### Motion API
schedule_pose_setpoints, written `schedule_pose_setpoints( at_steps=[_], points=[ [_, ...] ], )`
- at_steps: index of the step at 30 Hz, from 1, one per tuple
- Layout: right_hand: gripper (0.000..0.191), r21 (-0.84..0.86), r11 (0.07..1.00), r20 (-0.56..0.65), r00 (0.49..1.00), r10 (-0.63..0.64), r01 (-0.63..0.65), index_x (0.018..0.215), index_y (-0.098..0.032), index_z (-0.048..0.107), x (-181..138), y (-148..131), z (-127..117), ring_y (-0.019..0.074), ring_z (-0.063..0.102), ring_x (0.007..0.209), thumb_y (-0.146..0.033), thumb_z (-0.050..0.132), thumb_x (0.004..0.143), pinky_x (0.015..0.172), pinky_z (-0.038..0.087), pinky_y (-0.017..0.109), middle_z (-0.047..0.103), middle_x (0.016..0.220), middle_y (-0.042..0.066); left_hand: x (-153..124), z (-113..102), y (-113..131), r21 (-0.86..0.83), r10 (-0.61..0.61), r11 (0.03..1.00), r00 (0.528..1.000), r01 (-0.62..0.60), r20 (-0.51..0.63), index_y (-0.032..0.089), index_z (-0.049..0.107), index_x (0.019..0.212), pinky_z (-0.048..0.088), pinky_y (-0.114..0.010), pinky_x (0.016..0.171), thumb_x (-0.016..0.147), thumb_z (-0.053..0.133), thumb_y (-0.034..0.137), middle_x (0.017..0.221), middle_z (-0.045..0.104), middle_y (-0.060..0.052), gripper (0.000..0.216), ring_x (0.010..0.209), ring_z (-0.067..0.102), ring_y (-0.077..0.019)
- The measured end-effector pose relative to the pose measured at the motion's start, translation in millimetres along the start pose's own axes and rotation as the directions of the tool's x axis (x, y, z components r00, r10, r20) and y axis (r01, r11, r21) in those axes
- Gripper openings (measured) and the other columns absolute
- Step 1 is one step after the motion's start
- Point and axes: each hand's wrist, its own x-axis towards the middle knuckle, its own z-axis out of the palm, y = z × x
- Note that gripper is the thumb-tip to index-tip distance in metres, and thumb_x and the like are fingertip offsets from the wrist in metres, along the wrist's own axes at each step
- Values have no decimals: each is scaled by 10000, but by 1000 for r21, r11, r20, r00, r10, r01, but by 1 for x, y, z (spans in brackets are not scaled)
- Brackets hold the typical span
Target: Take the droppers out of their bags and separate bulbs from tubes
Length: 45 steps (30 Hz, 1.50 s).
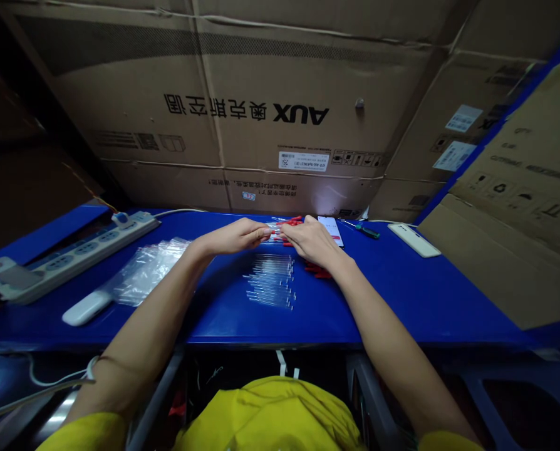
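My left hand point(237, 237) and my right hand point(311, 240) meet at the middle of a blue table point(402, 294), fingertips almost touching. Both pinch something small and thin between them, beside a heap of small red caps point(292, 222). More red pieces point(318, 271) lie under my right wrist. Several thin clear tubes point(271, 283) lie in a row on the table just in front of my hands.
A stack of clear plastic bags point(148, 269) lies at the left, with a white power strip point(73, 254) and a white oblong device point(86, 308). A phone point(331, 229), a green screwdriver point(367, 231) and a white remote point(414, 240) lie at the right. Cardboard boxes point(261, 113) wall the back.
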Motion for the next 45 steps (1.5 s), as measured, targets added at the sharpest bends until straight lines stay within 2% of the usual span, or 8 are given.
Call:
schedule_pose_setpoints(
  at_steps=[5,9,13,20,36,45],
  points=[
    [344,-103,994,-11,1000,28,-29,1040,-163,663,1,-12,10,234,625,904,-304,372,1159,821,303,357,769,1002,108,6,14,-7,15,8,1000,999,-7,-50,183,517,767,391,-271,648,1089,363,529,655,517,8,497,616,455,-133],
    [370,-198,978,-81,995,56,-71,1111,-138,656,5,-24,14,268,604,972,-277,317,1157,840,302,386,739,1091,153,8,23,-9,-77,-44,996,996,38,-81,196,489,791,386,-280,640,1089,351,534,662,481,18,472,612,424,-133],
    [384,-228,973,-87,996,18,-37,1055,-145,662,5,-26,19,262,601,929,-270,314,1156,833,281,393,747,1017,139,7,25,-10,-152,-63,987,997,56,-45,202,472,774,383,-275,614,1085,359,545,640,464,24,477,588,406,-128],
    [263,-167,984,-26,997,-67,62,1021,-151,684,5,-16,22,194,575,716,-160,431,1093,831,273,357,767,842,61,0,8,-12,-33,-26,999,997,28,72,180,524,726,413,-270,645,1079,375,578,657,549,-10,553,612,487,-135],
    [283,-124,991,-107,992,-61,48,982,-195,656,4,-9,18,175,549,665,-208,406,1114,808,262,352,759,783,27,-4,-1,-3,-130,-106,984,990,118,98,196,483,737,367,-248,554,1062,418,584,641,460,17,511,563,394,-115],
    [261,-142,989,-93,994,-65,51,962,-199,649,7,-8,10,171,518,659,-161,421,1084,799,254,349,757,790,27,-7,-5,-6,-169,-110,978,989,126,101,196,484,773,355,-236,544,1073,415,587,673,451,22,497,569,376,-108]
  ],
)
